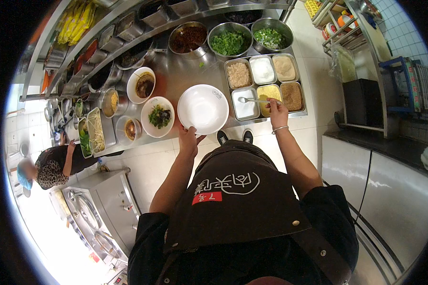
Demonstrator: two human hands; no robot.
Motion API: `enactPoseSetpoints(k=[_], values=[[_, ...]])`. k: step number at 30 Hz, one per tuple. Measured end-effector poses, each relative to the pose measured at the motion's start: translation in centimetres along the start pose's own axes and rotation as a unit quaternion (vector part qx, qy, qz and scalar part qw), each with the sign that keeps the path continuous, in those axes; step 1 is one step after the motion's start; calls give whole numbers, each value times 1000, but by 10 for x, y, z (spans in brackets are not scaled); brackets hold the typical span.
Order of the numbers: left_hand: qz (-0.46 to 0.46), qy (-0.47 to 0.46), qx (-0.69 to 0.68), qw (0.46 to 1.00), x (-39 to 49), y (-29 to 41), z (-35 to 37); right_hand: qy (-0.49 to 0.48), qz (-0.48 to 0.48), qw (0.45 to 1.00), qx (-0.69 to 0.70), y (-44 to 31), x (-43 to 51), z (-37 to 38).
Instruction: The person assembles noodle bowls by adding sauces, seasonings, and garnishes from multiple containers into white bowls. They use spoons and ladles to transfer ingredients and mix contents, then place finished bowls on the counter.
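My left hand (189, 140) grips the near rim of a large white bowl (203, 108), which looks bare inside. In my right hand (279, 111) is a small spoon (253, 100), its bowl end over a square metal tin of white powder (241, 110). The spoon's handle crosses above a tin of yellow granules (268, 92). Around these sit tins of brown powder (291, 98), tan powder (284, 67), more white powder (262, 69) and pale brown crumbs (239, 74). Left of my bowl stands a white bowl with chopped greens and something dark (159, 116).
Steel basins of chopped cilantro (229, 42), chopped scallion (270, 38) and dark red chili (189, 38) line the counter's back. A bowl of dark sauce (145, 85) and a tray of bean sprouts (97, 137) are leftward. A co-worker (57, 165) stands beyond. Steel shelving (139, 26) overhangs the counter.
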State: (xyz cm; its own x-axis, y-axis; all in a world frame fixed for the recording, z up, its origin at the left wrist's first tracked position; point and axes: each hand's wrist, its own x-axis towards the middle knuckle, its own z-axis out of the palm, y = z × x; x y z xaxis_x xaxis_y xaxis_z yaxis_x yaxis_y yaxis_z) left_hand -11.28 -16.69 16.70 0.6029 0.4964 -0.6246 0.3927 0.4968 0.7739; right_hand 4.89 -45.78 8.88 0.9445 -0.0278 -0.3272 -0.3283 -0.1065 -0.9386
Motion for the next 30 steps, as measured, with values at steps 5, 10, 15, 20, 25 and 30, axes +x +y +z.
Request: enactPoseSetpoints(k=[5,10,15,20,25,30], values=[[23,-20,31,999,4,-1,16,-46,-21,993,106,-43,-26,-14],[3,-80,48,996,12,-1,36,72,-275,939,-194,-40,-12,-47],[20,-106,44,993,13,-3,52,70,-123,986,-86,-3,4,-61],[19,-144,58,988,18,-5,70,76,9,991,111,-30,-17,-79],[-39,-112,28,992,17,-10,97,75,-179,980,-44,-54,32,-37],[-61,-80,32,994,17,-4,103,49,-190,977,-85,-23,101,-1]])
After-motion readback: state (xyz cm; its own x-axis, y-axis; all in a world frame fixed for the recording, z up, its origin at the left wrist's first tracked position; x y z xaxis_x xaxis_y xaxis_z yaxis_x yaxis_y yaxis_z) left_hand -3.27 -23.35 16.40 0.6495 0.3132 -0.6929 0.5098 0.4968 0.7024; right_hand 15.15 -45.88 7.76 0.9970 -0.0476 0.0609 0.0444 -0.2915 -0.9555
